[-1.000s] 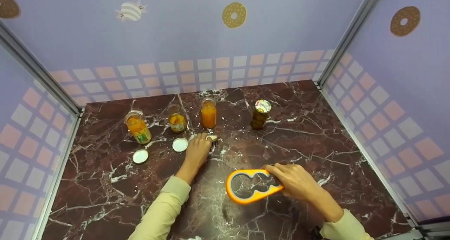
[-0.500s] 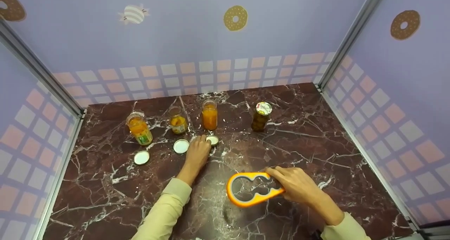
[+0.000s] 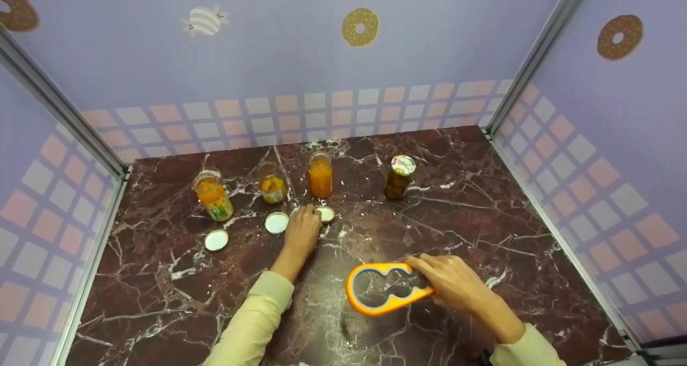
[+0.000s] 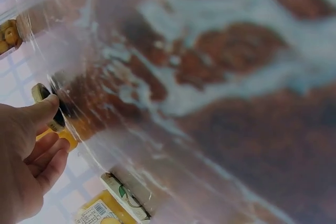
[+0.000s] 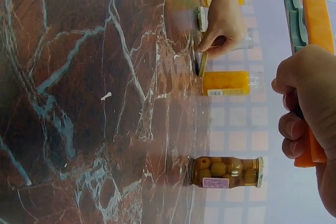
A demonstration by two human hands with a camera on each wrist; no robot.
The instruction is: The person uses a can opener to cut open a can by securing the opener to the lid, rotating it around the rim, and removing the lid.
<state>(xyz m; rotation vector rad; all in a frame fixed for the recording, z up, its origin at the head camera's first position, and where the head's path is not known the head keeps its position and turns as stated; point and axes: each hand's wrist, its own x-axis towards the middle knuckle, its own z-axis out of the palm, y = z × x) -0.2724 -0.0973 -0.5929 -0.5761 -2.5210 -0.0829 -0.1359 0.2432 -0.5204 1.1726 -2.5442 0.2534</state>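
Marble point(image 3: 456, 221) bears jars point(image 3: 320, 182) of orange and brownish fruit point(image 5: 218, 169) — left fingers point(image 4: 52, 167) grip a lid point(image 3: 326, 214), right point(image 5: 290, 125) an opener point(image 3: 396, 303).

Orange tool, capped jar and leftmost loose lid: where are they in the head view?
Orange tool point(image 3: 397, 302): head view, lower side of its frame.
Capped jar point(image 3: 398, 184): head view, dark body.
Leftmost loose lid point(image 3: 216, 240): head view, middle of its white face.

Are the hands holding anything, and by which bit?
The right hand grips the orange looped plastic jar opener by its handle. The left hand touches the rim of a round, pale metal lid; I can't tell if it's pinched.
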